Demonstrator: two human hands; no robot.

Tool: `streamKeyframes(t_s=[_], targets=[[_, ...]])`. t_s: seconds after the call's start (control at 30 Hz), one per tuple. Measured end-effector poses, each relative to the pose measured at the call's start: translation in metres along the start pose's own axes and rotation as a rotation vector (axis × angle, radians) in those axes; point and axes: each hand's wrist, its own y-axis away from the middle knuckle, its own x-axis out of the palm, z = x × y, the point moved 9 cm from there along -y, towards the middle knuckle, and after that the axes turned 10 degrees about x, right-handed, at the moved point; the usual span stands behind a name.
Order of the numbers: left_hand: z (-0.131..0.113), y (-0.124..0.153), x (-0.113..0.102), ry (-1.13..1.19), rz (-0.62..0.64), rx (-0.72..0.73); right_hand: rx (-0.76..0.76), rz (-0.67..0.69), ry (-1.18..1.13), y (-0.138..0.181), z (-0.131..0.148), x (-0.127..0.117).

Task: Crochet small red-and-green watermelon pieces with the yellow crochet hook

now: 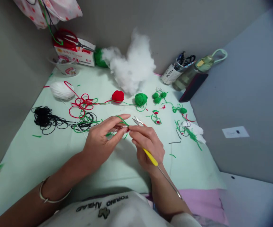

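My left hand (102,134) is closed in a pinch, with green yarn (120,119) running over its index finger. A small piece of yarn work is at its fingertips, mostly hidden, with bits of red and white showing. In my right hand (149,146) is a crochet hook (151,157) with a yellow handle; its metal rear end points back toward my forearm. The hook's front tip meets the left fingertips, where I cannot make it out clearly. Just beyond both hands lie small snips (139,121) with their blades apart.
Red (118,96), green (141,99) and white (62,90) yarn balls lie beyond my hands. Tangled black yarn (43,116) is at left, green scraps (193,136) at right. White stuffing (133,66), a cup (67,66), a pen holder (171,74), a bottle (181,80) and a phone (193,87) stand at the back.
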Motion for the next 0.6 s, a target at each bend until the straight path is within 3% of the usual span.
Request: streamKeyframes(t_s=[0.13, 0.33, 0.43, 0.6], targets=[[0.01, 0.006, 0.004, 0.089, -0.023, -0.062, -0.006, -0.019, 0.06, 0.002, 0.002, 0.003], [0.026, 0.013, 0.016, 0.425, -0.018, -0.239, -0.021, -0.08, 0.138, 0.007, 0.003, 0.003], [0.024, 0.008, 0.014, 0.394, 0.006, -0.239, -0.06, -0.056, 0.143, 0.008, 0.002, 0.006], [0.017, 0.001, 0.005, 0.151, 0.053, -0.114, -0.138, -0.014, 0.163, 0.006, 0.006, 0.01]])
